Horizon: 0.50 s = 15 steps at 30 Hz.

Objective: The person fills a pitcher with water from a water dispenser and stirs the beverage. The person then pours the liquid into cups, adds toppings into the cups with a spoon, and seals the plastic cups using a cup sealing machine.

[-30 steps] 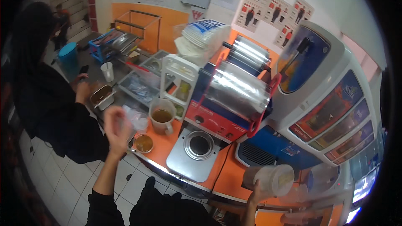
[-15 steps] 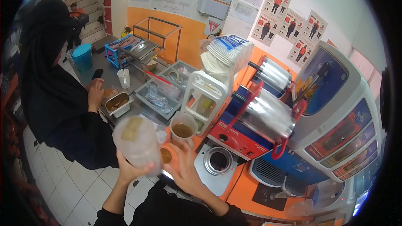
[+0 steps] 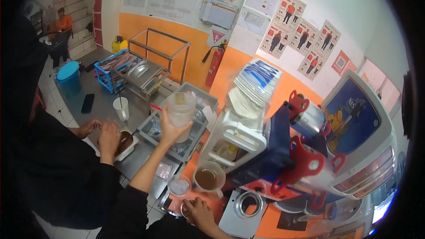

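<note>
Above the counter, at about 11 o'clock of centre: a clear plastic cup (image 3: 180,111) with pale contents is held up in the air, upright or nearly so, over a grey bin of packets (image 3: 177,126).
Left hand (image 3: 170,129): wrapped around the cup's lower half from below, fingers closed on it, arm stretched well forward.
Right hand (image 3: 198,210): low at 6 o'clock, resting at the edge of the orange counter (image 3: 208,203); it seems to cover a small round thing, but whether it grips anything cannot be told.
Close by: a small clear cup of ice (image 3: 179,186) just at 10 o'clock of the right hand, and a white jug of brown liquid (image 3: 209,180) beside it at 12 o'clock.
Further out: a red and blue cup-sealing machine (image 3: 292,159) at 3 o'clock, with a stack of blue-and-white lids (image 3: 254,84) above it.
Co-worker: a person in black at 9 o'clock, both hands (image 3: 104,132) over a steel pan (image 3: 126,144).
Risk: the cup looks soft and is held one-handed at full reach, so a squeeze or tilt could likely slop its contents into the bin below; the jug and ice cup sit near the right wrist and could be knocked.
</note>
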### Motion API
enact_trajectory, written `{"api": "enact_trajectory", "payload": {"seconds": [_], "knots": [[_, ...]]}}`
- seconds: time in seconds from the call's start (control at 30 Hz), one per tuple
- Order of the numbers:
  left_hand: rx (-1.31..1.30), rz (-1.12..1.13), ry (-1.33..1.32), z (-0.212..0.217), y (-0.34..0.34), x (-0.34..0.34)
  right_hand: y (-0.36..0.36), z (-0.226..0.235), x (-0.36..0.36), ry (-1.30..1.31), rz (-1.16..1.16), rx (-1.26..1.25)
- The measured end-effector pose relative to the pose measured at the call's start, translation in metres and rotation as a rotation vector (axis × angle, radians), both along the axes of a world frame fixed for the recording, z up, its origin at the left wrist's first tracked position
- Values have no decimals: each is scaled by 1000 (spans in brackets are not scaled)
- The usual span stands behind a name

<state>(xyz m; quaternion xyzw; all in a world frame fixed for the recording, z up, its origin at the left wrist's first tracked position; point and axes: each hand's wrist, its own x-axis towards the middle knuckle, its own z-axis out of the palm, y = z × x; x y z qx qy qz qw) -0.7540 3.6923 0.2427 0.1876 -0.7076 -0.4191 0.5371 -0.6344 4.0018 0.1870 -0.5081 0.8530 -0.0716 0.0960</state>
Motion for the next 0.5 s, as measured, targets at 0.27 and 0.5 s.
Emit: {"api": "enact_trajectory", "payload": {"seconds": [0.27, 0.5], "knots": [[204, -245, -141, 0, 12, -179, -20, 26, 2, 0, -252, 61], [-137, -170, -155, -63, 18, -276, -28, 12, -4, 38, -287, 80]]}}
